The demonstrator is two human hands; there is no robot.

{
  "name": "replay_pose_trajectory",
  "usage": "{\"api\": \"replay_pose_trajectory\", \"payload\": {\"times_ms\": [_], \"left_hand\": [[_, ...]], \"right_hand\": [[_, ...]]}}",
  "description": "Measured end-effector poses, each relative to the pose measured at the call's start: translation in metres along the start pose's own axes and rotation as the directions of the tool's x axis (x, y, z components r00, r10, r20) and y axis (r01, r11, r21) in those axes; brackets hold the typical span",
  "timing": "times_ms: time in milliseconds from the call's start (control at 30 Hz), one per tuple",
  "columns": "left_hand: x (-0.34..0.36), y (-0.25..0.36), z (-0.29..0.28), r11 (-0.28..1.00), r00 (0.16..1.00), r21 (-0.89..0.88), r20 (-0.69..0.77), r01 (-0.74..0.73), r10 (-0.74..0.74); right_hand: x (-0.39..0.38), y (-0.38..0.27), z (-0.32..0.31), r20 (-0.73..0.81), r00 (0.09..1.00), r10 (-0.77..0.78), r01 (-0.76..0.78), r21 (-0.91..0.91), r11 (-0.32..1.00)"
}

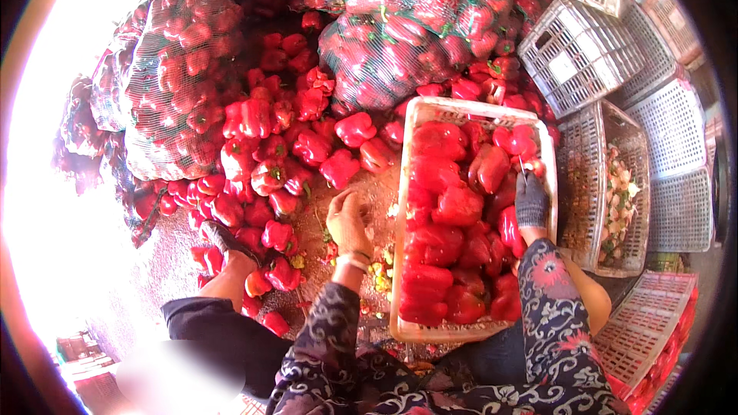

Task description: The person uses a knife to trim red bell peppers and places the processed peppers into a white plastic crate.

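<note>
Red bell peppers (459, 206) fill a pale, rectangular plastic crate (453, 332) that stands in front of the person, right of the middle, and many more lie loose in a heap (265, 177) on the floor (377, 190) to its left. The right hand (532, 198), in a dark grey glove, is closed around a thin metal blade (522, 164), its tip near a pepper (516, 141) at the crate's far right corner; whether it touches that pepper cannot be told. The left hand (348, 221), in what looks like a yellowish glove, hangs over the floor between the heap and the crate, its fingers loosely curled and nothing visible in them. Yellow-green scraps (380, 273) lie on the floor just beside the crate's left wall. Behind the heap, 2 large mesh sacks (181, 77) bulge with peppers, 1 at the left and 1 beyond the crate. To the right, a tilted white crate (582, 58) stands above another crate (636, 227) holding pale scraps (617, 188). A dark-shod foot (224, 242) rests against the heap's near left edge.
</note>
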State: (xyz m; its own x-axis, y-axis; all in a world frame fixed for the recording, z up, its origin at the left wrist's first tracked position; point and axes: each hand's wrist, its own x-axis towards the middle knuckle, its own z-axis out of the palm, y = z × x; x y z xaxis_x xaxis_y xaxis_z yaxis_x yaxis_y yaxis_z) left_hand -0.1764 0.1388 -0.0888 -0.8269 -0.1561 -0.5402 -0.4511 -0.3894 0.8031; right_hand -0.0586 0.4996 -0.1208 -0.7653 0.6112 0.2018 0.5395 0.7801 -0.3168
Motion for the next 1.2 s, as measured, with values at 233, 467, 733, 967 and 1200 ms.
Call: {"api": "replay_pose_trajectory", "payload": {"times_ms": [233,467,733,967,1200], "left_hand": [[0.185,-0.068,0.015,0.836,0.898,-0.363,0.0,0.411,-0.441],[0.281,-0.104,0.012,0.746,0.886,-0.635,-0.205,0.203,-0.415],[0.153,-0.078,-0.068,0.871,0.995,-0.482,-0.057,-0.095,0.077],[-0.02,0.032,-0.098,0.97,0.945,-0.131,0.235,-0.203,0.229],[-0.093,0.082,-0.115,0.884,0.731,-0.057,0.539,-0.464,0.418]], "right_hand": [[-0.01,0.002,-0.001,0.019,0.999,0.031,-0.029,-0.073,0.997],[-0.007,-0.018,-0.011,0.095,0.991,0.097,-0.091,-0.065,0.994],[-0.007,0.006,0.003,0.134,0.991,-0.022,0.049,-0.204,0.978],[-0.017,-0.098,-0.046,0.045,0.995,-0.083,0.06,0.383,0.922],[-0.152,-0.266,-0.137,0.174,0.741,-0.648,0.333,0.743,0.58]]}}
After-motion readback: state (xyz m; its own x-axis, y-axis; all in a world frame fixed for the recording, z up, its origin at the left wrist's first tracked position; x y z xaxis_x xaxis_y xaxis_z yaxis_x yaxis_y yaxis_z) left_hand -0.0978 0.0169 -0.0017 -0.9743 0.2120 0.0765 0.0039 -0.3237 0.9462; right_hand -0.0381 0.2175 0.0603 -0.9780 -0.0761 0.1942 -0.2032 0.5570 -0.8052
